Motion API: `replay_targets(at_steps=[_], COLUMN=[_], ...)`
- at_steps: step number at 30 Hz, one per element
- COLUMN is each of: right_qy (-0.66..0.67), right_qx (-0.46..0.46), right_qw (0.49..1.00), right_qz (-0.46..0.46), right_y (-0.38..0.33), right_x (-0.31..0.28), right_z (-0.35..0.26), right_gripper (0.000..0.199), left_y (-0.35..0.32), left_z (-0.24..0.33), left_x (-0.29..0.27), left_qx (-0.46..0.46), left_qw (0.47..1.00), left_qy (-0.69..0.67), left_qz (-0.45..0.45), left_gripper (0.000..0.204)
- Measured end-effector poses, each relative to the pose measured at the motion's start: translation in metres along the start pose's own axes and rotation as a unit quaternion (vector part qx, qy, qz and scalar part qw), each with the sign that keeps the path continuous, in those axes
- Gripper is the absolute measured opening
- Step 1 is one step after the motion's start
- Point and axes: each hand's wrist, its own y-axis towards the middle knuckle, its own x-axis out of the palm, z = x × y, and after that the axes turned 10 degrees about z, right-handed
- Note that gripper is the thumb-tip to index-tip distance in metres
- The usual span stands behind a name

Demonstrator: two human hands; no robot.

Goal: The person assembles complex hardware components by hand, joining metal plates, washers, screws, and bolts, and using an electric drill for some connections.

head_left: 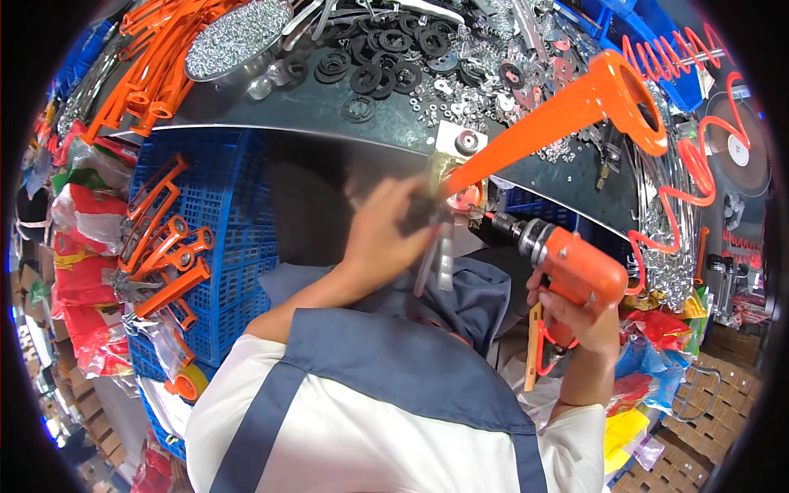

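My right hand [593, 324] is wrapped round the grip of an orange-red power drill [582, 264]. The drill's thin bit points left at a round part [465, 197] at the lower end of a long orange handle [534, 131]. That handle slants up to the right over the table and ends in a large open ring. My left hand [385, 226] is at the same lower end, fingers bent round a dark, blurred piece I cannot make out. Below its fingers hang grey metal strips [445, 259]. A small fixture [465, 146] with a round knob stands at the table edge behind.
On the dark table [271, 111] lie black rings [386, 57], small metal parts and a bowl of screws [238, 41]. Orange handles [148, 90] are piled far left. A blue crate [238, 238] with orange parts stands left. A coiled red hose [697, 172] hangs right, near metal rods [666, 222].
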Motion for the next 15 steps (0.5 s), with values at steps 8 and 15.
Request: replay_targets(at_steps=[8,15], right_qy=[-0.152,-0.32], right_qx=[0.093,0.043], right_qw=[0.981,0.929], right_qz=[-0.076,-0.18], right_y=[0.04,0.064], right_x=[0.002,0.009], right_z=[-0.056,-0.09], right_gripper=[0.043,0.046], left_y=[0.026,0.026], left_z=[-0.007,-0.009], left_x=[0.037,0.038], left_qx=[0.103,0.102], left_qw=[0.994,0.993], left_qy=[0.02,0.048], left_qz=[0.016,0.013], left_gripper=[0.063,0.059])
